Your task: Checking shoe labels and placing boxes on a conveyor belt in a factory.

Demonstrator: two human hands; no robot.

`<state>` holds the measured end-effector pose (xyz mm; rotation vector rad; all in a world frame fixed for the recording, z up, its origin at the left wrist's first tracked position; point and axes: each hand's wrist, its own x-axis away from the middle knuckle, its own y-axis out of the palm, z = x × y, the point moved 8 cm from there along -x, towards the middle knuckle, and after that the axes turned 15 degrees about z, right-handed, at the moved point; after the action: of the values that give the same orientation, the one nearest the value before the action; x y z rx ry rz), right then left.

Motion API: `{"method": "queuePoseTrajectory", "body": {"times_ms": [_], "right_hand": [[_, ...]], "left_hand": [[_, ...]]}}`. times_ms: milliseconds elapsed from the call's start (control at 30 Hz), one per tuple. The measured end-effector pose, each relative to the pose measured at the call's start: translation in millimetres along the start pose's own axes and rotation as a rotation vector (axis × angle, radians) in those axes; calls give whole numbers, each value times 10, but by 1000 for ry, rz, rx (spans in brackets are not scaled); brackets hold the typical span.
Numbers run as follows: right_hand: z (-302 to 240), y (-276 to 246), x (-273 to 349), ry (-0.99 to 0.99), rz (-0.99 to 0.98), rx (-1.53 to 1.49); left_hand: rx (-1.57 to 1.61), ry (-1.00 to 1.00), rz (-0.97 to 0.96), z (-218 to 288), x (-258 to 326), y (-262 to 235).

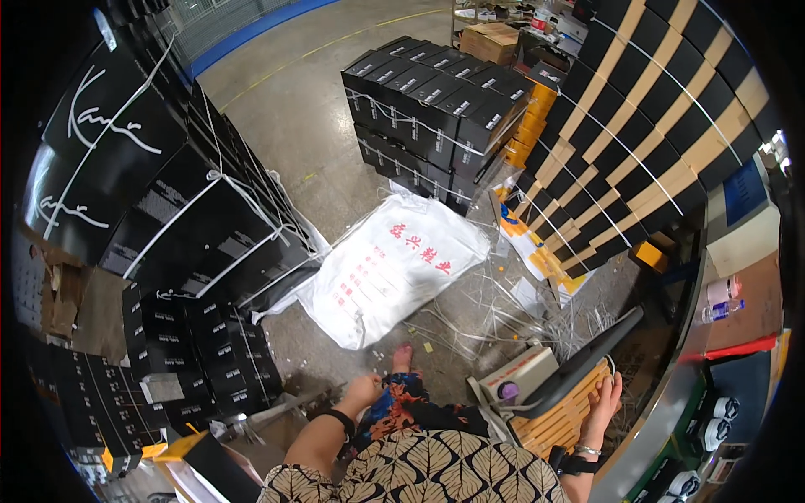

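Observation:
My left hand [363,390] is closed, its fingers curled in front of my patterned trousers [398,402]. What it holds, if anything, I cannot make out. On the other side, my right hand [602,401] has its fingers stretched out beside a slatted wooden seat [558,412]; whether it touches the slats is unclear. A long black padded piece [579,365] lies along the seat, next to a pale machine with a purple knob [508,391]. Ahead of me, a white woven sack [377,285] with red print lies flat on the floor.
Strapped stacks of black shoeboxes stand at the left [168,184], beyond the sack [419,109] and at the right [646,126]. Loose white strapping [470,323] litters the floor. A counter [671,419] runs along the right, with a bottle [723,311] and shoes [717,434].

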<state>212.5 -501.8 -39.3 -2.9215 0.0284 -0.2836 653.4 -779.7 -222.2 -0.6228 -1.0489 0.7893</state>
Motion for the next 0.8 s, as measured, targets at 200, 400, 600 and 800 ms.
{"method": "queuePoseTrajectory", "body": {"times_ms": [200, 400, 600, 800], "right_hand": [[-75, 588, 57, -99, -4, 114], [-49, 614, 33, -234, 129, 433], [5, 531, 74, -293, 302, 839], [-1170, 1191, 513, -626, 278, 837]], "left_hand": [[145, -165, 296, -410, -981, -1125], [18, -151, 259, -310, -1568, -1210], [95, 78, -44, 725, -1962, -890], [130, 218, 159, 1481, -2958, -1283]]}}
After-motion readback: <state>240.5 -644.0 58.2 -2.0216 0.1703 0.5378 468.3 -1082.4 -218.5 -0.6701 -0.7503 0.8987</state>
